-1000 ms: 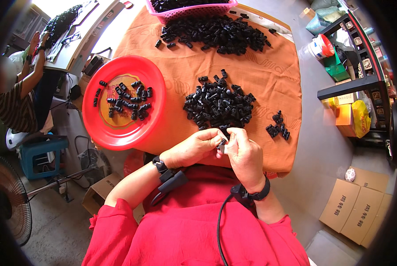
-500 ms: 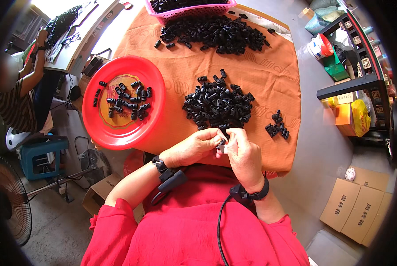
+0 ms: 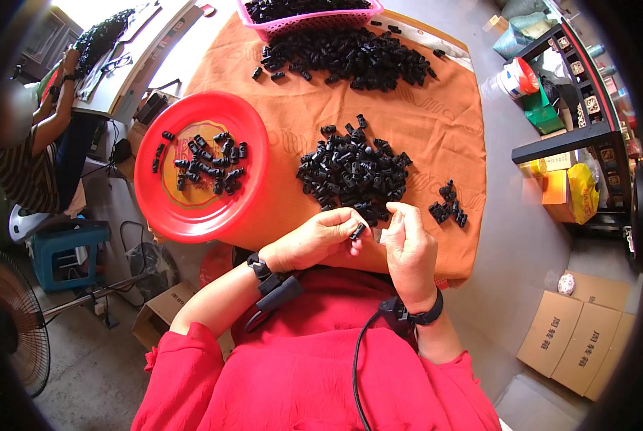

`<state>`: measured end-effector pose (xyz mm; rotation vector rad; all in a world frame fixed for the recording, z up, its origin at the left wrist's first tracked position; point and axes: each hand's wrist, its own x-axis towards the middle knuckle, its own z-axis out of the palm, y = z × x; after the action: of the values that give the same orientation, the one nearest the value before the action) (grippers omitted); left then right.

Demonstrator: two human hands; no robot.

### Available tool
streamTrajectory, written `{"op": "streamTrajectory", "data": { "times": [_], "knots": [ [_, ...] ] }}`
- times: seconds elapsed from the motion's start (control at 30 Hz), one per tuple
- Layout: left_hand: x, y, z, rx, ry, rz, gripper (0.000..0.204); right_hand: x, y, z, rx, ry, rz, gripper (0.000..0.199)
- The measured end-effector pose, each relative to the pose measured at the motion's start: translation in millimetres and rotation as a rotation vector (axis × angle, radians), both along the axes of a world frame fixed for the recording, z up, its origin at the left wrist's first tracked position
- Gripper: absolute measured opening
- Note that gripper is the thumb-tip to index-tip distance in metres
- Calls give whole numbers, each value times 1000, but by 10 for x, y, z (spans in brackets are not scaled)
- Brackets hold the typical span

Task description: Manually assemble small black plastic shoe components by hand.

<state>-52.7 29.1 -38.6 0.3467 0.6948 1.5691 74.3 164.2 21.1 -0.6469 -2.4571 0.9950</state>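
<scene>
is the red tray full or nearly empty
Nearly empty: the red tray holds only a small cluster of black parts, most of its surface bare.

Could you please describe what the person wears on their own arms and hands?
Both hands are bare. The left hand has a black wrist strap with a dark device; the right hand has a black wristband with a black cable. Red sleeves are pushed up.

Grey concrete floor [image 3: 84,373] in bright daylight, black fan [image 3: 8,316] and blue stool [image 3: 66,251] at left beside a long pale workbench [image 3: 163,50] where another person [image 3: 26,165] sits, dark shelving unit [image 3: 587,122] crammed with goods at right, cardboard boxes [image 3: 580,341] lower right
</scene>
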Motion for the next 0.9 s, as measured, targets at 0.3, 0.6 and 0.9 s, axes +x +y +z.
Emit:
{"op": "streamTrajectory", "data": {
  "times": [0.3,0.6,0.9],
  "knots": [
    [-115,-91,226,-6,-247,-49,27,65,55,-74,-31,-5,12,21],
    [-185,130,317,-356,1120,185,25,58,88,-101,-51,-18,-32,14],
    [-103,244,209,-321,1697,341,22,70,69,-124,-52,-51,-26,14]
  ]
}}
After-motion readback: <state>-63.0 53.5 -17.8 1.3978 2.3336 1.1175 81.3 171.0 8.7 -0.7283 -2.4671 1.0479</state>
